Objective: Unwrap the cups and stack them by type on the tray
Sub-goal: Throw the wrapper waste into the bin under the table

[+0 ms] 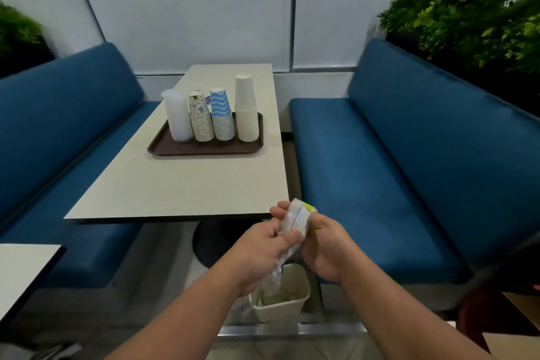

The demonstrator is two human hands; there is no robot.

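A brown tray (163, 149) on the table carries four upside-down cup stacks: clear plastic cups (174, 115), patterned paper cups (200, 118), blue zigzag cups (222, 115) and plain white cups (246, 109). Below the table's near edge, my left hand (260, 251) and my right hand (324, 245) both grip a crumpled clear plastic wrapper (295, 225) with a yellow and blue label. Its tail hangs down between my hands toward a bin.
A cream waste bin (292, 305) stands on the floor under my hands. The beige table (181, 184) sits between two blue benches (394, 172). A second table corner (23, 269) is at the lower left. Plants line the right wall.
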